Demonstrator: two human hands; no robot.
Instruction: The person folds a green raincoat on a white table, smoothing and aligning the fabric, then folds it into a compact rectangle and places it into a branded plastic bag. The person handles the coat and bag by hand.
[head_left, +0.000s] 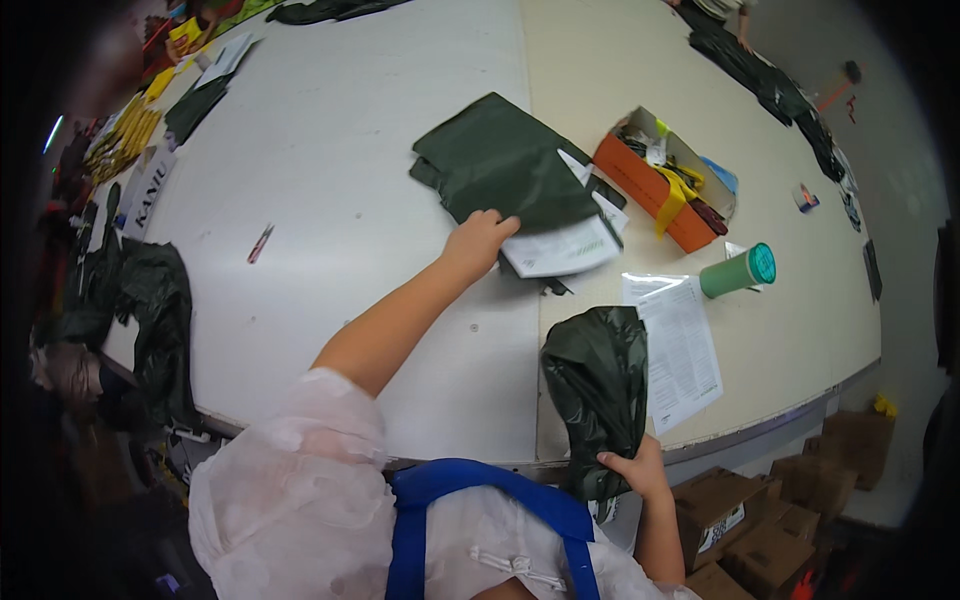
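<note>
At the near edge of a folded dark green garment-like fabric (505, 160), my left hand (480, 243) has its fingers curled over the edge. White printed sheets (565, 248) stick out from under the fabric, beside those fingers. Close to my body, my right hand (637, 466) grips the lower end of a crumpled, shiny dark green fabric bundle (600, 365). The bundle's upper part lies on the table's near edge, partly against a printed sheet in a clear sleeve (683, 345). What lies beneath the folded fabric is mostly hidden.
An orange cardboard box (650, 190) holds yellow-handled scissors and small items. Near it lies a green cylinder with a teal end (738, 270). Small red-handled snips (260, 243) are on the left of the white table (350, 200). Brown cartons (710, 505) stand below, right.
</note>
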